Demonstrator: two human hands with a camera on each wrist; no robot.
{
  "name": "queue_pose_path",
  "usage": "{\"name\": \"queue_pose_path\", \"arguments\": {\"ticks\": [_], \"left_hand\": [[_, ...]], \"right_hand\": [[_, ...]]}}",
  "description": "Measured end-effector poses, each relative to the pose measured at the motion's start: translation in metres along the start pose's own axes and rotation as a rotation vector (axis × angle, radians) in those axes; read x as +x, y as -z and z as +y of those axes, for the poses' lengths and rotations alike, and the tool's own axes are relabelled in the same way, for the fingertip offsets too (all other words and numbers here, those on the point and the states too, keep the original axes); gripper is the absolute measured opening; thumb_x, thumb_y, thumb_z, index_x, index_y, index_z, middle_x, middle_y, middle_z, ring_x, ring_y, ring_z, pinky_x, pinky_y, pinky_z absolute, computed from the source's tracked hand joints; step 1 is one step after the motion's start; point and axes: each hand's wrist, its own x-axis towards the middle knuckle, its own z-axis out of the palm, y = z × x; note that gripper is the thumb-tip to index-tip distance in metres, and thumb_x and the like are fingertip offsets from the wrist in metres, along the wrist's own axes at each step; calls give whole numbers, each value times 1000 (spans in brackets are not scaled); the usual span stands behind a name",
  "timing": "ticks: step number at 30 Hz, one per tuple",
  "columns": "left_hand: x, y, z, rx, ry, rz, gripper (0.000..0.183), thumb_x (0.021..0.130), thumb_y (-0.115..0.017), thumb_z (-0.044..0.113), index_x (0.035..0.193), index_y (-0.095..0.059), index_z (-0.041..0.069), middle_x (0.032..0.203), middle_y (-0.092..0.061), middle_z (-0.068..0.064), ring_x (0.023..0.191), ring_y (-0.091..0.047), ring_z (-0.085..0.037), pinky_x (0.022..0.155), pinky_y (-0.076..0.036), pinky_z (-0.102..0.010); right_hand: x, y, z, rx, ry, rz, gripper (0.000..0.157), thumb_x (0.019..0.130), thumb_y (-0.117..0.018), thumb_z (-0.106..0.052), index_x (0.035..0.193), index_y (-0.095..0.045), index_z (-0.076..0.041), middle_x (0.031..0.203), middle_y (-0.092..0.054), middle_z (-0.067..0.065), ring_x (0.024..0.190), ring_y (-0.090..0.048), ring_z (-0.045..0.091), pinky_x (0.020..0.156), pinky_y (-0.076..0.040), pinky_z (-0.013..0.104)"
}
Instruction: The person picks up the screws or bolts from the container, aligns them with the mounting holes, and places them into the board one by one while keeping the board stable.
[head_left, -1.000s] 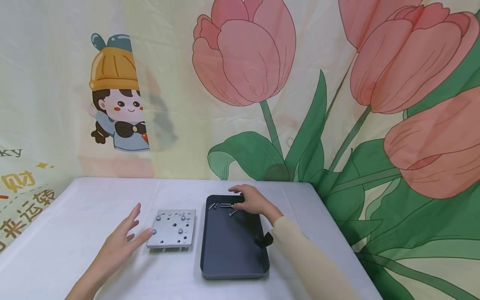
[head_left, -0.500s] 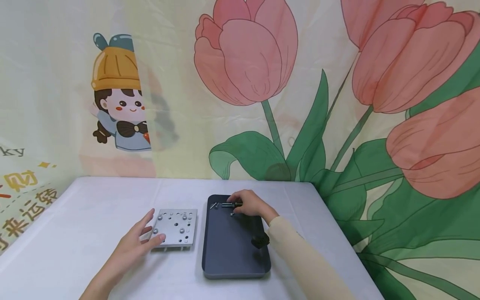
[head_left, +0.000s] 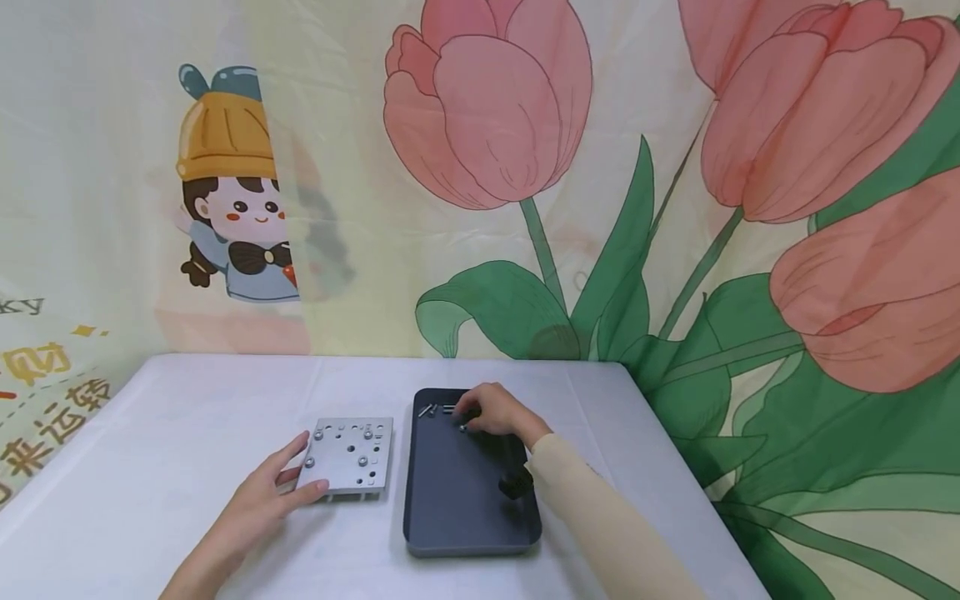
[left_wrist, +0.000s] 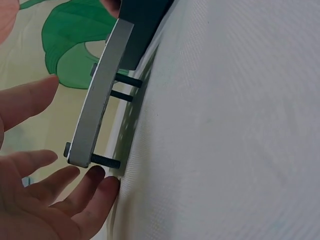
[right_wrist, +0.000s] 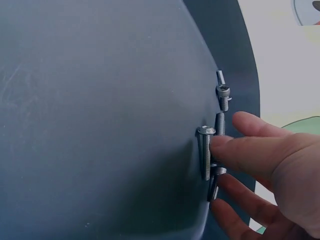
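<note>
A square metal plate (head_left: 341, 475) with socket-head bolts through it stands raised on its bolt shanks, left of a dark tray. My left hand (head_left: 258, 500) is spread at its left side, thumb near the front corner; in the left wrist view the fingers curve loosely beside the plate edge (left_wrist: 100, 100) and a protruding bolt (left_wrist: 106, 160). My right hand (head_left: 495, 410) reaches into the tray's far end. In the right wrist view its thumb (right_wrist: 250, 152) touches the loose bolts beside a flanged bolt (right_wrist: 206, 155), with the index finger apart from them. Finger contact underneath is partly hidden.
The dark tray (head_left: 465, 500) has a raised rim and lies right of the plate on a white-covered table (head_left: 150, 467). More bolts (head_left: 427, 410) lie at its far left corner. A printed flower backdrop (head_left: 495, 275) stands behind the table.
My right hand has lowered onto the bolts at the tray's far end, its fingers drawing closer together. The left hand has moved slightly right and down, against the plate's left side.
</note>
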Motion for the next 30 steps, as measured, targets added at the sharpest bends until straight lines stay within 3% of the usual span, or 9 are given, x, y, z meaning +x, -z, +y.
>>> {"name": "queue_pose_path", "arguments": {"ticks": [9, 21, 30], "left_hand": [[3, -1, -6, -18, -15, -1, 106, 93, -84, 41, 171, -19, 10, 170, -30, -28, 150, -43, -46, 111, -48, -60], [6, -3, -11, -16, -7, 13, 99, 93, -85, 30, 169, -26, 7, 163, -38, -33, 146, -48, -46, 109, -53, -49], [8, -5, -14, 18, 2, 46, 97, 92, -85, 31, 168, -30, 8, 159, -44, -34, 142, -52, -46, 108, -51, -56]], "right_hand": [[5, -6, 5, -73, -38, 2, 24, 92, -79, 2, 111, -83, -12, 109, -79, 3, 108, -71, 20, 99, -56, 41], [5, -9, 9, -69, -70, 13, 18, 92, -81, -1, 107, -84, -12, 102, -80, 0, 98, -71, 16, 92, -58, 37], [5, -11, 11, -86, -59, 10, 12, 93, -81, -4, 101, -84, -13, 93, -78, -2, 83, -66, 9, 80, -56, 30]]}}
